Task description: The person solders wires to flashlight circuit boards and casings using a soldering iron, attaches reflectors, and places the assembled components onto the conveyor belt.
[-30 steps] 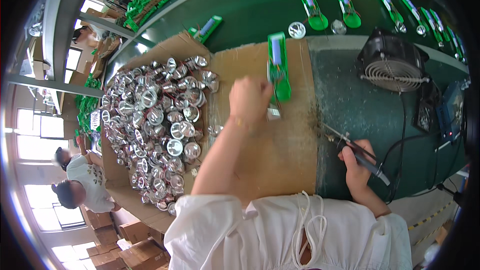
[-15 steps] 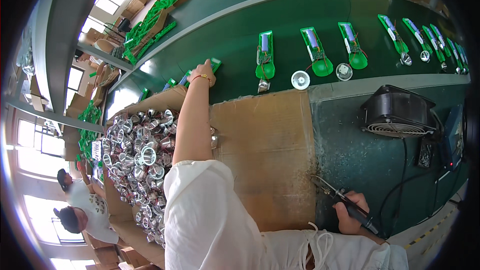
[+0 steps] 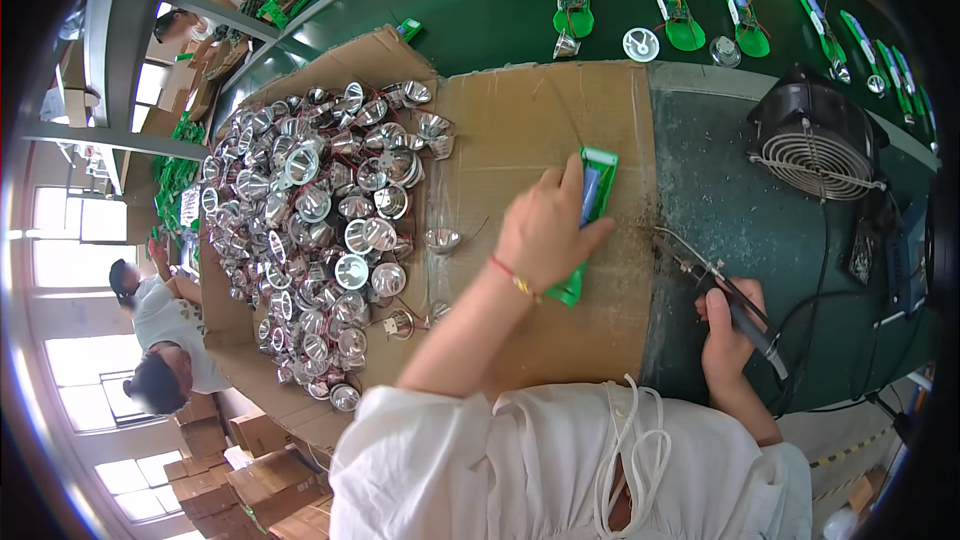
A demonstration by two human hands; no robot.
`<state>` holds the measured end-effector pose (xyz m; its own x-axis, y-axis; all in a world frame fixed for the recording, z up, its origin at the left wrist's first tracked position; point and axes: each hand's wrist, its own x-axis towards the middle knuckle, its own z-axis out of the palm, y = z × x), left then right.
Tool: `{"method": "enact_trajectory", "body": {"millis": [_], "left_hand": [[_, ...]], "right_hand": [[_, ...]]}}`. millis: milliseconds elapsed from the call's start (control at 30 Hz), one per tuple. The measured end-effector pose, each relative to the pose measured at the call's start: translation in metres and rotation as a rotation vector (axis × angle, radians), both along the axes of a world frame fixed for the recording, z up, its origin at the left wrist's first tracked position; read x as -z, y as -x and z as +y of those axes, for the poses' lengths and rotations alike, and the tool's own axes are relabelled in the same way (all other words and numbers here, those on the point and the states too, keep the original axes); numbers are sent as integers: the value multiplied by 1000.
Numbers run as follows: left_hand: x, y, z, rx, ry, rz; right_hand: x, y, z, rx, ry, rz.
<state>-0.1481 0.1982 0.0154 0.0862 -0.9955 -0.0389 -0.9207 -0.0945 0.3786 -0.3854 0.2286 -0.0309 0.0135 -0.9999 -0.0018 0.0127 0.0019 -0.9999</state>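
Over the brown cardboard mat (image 3: 500, 130), my left hand (image 3: 545, 225) is closed on a green plastic lamp housing (image 3: 602, 202) with a blue cylindrical battery (image 3: 589, 192) inside. My fingers and palm cover part of the housing's middle. At the mat's right edge, my right hand (image 3: 728, 335) grips a soldering iron (image 3: 743, 314) by its dark handle, its bent metal tip pointing up and left. Left of the mat, a cardboard box (image 3: 335, 70) is heaped with silvery reflector cups (image 3: 300, 165). One loose reflector cup (image 3: 442, 240) lies on the mat's left side.
Along the green bench's far side sit several wired green housings (image 3: 685, 32) with reflector cups. A black fan (image 3: 815, 145) stands at the right, with cables and a blue unit (image 3: 905, 260) beside it. Two people (image 3: 170, 325) are at the left.
My left hand has come back from the far row to the mat, bringing a green lamp housing. My right hand still holds the soldering iron. The whole view has shifted.
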Motion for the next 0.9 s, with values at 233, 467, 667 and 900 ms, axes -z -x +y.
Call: {"method": "enact_trajectory", "body": {"millis": [233,467,667,900], "left_hand": [[-3,-27,67,-317,522,-123],[5,-52,79,-227,469,-27],[-13,-1,85,-312,102,548],[14,7,88,-186,237,455]], "right_hand": [[2,3,5,11,41,-33],[0,-1,11,-15,127,-12],[-17,-7,24,-233,316,85],[-19,-22,24,-317,325,75]]}}
